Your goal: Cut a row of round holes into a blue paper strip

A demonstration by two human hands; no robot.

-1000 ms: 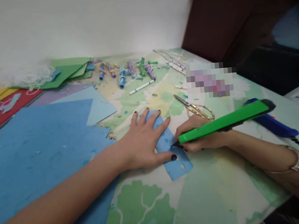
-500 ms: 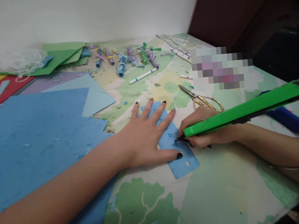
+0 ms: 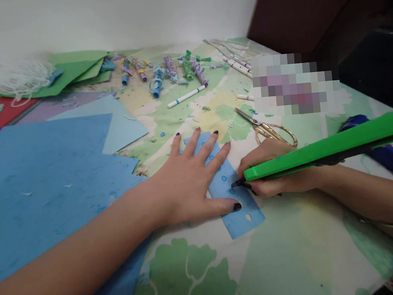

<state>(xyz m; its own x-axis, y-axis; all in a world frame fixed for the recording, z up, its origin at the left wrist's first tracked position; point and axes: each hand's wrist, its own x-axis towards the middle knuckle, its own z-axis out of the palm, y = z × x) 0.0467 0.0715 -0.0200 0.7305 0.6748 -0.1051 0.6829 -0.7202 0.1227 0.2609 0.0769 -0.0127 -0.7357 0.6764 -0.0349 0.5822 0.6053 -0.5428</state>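
Note:
My left hand (image 3: 189, 180) lies flat with fingers spread on a narrow blue paper strip (image 3: 239, 217), pinning it to the table. The strip has small round holes and ring marks along it. My right hand (image 3: 274, 170) is closed round a long bright green tool (image 3: 327, 147), whose dark tip touches the strip just beyond my left thumb.
Large blue sheets (image 3: 44, 179) cover the left of the table (image 3: 295, 249). Gold-handled scissors (image 3: 267, 127) lie behind my right hand. A white marker (image 3: 187, 96), several rolled paper pieces (image 3: 172, 71) and green sheets (image 3: 73, 71) sit farther back. A blue object (image 3: 386, 154) lies at the right.
The view has shifted slightly, so everything sits a bit lower and to the right. Both hands keep their hold and the tool tip stays on the strip.

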